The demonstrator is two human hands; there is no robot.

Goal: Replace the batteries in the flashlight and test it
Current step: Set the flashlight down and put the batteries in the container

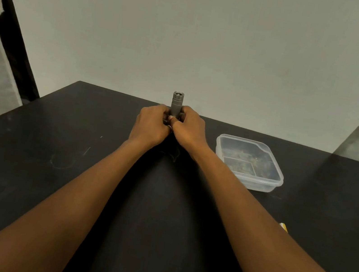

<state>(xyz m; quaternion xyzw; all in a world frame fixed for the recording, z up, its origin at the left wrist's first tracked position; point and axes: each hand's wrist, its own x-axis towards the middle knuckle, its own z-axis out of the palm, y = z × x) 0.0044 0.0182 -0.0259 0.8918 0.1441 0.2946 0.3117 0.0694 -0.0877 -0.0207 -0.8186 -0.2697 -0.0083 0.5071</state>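
A small grey metal flashlight (176,103) stands upright near the far edge of the black table (50,161). Its ribbed upper end sticks up above my fingers. My left hand (151,125) grips its lower part from the left. My right hand (190,129) grips it from the right, thumb pressed at the front. The two hands touch each other and hide the lower half of the flashlight. No loose batteries show.
A clear plastic container (250,163) with a lid sits on the table to the right of my hands. A small yellow object (284,227) peeks out beside my right forearm. A pale wall rises behind the table's far edge.
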